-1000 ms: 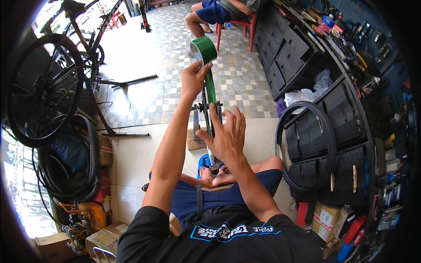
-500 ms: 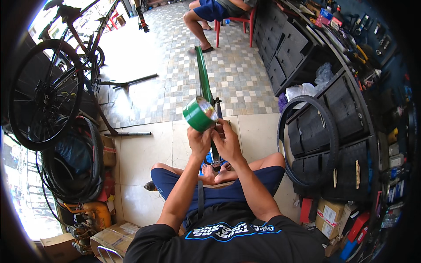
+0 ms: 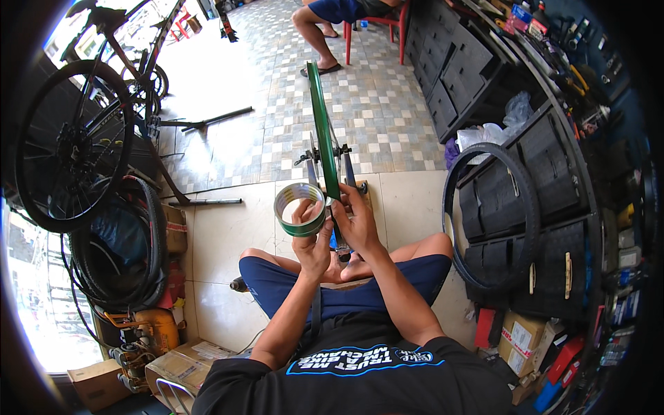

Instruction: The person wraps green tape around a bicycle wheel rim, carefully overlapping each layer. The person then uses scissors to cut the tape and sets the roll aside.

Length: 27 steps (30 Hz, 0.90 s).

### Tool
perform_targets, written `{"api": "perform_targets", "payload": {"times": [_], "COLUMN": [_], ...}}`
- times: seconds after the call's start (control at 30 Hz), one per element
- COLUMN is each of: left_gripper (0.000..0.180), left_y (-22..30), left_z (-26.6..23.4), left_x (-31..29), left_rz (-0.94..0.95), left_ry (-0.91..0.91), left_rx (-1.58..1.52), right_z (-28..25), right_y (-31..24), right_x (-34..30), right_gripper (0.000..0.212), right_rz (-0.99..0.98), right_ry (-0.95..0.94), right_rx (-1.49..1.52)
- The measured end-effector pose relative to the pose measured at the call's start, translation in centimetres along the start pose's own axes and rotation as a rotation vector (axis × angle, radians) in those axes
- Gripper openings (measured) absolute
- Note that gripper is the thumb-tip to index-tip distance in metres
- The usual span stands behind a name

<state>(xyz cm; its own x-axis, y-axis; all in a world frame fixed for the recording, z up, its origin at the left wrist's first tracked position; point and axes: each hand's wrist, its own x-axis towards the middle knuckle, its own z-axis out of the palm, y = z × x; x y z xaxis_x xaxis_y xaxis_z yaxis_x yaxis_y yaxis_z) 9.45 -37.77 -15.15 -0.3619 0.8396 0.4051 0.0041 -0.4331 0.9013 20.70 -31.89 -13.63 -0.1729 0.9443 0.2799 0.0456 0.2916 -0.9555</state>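
A bicycle wheel (image 3: 321, 121) stands upright edge-on before me, green tape lining the channel of its rim. It sits between the arms of a black wheel stand (image 3: 348, 168). My left hand (image 3: 313, 254) is closed on a roll of green tape (image 3: 299, 229), with fingers through its core and the thumb near the rim. My right hand (image 3: 359, 225) pinches the near part of the taped rim, thumb and fingers against its edges. Whether a loose end of tape lies between the hands is hard to make out.
A bicycle (image 3: 76, 142) stands at left above a pile of tyres (image 3: 114, 256). A loose tyre (image 3: 529, 228) leans on black drawers (image 3: 546, 200) at right. Cardboard boxes (image 3: 183, 366) lie lower left. Ahead, a person (image 3: 319, 41) sits on a red chair (image 3: 402, 34).
The tape roll has come down and left, tilting so its open core faces me. My right hand has shifted slightly along the rim. The wheel now shows more squarely edge-on.
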Motion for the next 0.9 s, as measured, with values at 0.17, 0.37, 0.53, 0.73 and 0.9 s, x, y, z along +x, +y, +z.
{"api": "perform_targets", "payload": {"times": [0.17,0.37,0.53,0.73,0.9], "left_gripper": [0.039,0.041,0.035,0.044,0.041], "left_y": [-0.2,2.2,5.0,7.2,7.5], "left_z": [-0.9,-0.7,0.2,0.7,2.2], "left_x": [1.1,4.8,10.6,19.0,23.8], "left_rz": [0.042,0.127,0.098,0.057,0.079], "left_ry": [-0.082,-0.155,-0.261,-0.540,-0.638], "left_rx": [0.078,0.114,0.031,0.058,0.055], "right_z": [0.2,0.6,1.6,2.3,2.6], "right_y": [-0.3,-0.9,-0.4,-1.4,-1.2], "right_x": [0.5,2.0,4.1,6.2,6.6], "right_gripper": [0.037,0.039,0.036,0.035,0.041], "right_rz": [-0.024,-0.032,-0.062,-0.008,-0.020], "right_ry": [0.014,0.043,0.080,0.068,0.111], "right_rx": [0.050,-0.034,0.085,0.211,0.112]}}
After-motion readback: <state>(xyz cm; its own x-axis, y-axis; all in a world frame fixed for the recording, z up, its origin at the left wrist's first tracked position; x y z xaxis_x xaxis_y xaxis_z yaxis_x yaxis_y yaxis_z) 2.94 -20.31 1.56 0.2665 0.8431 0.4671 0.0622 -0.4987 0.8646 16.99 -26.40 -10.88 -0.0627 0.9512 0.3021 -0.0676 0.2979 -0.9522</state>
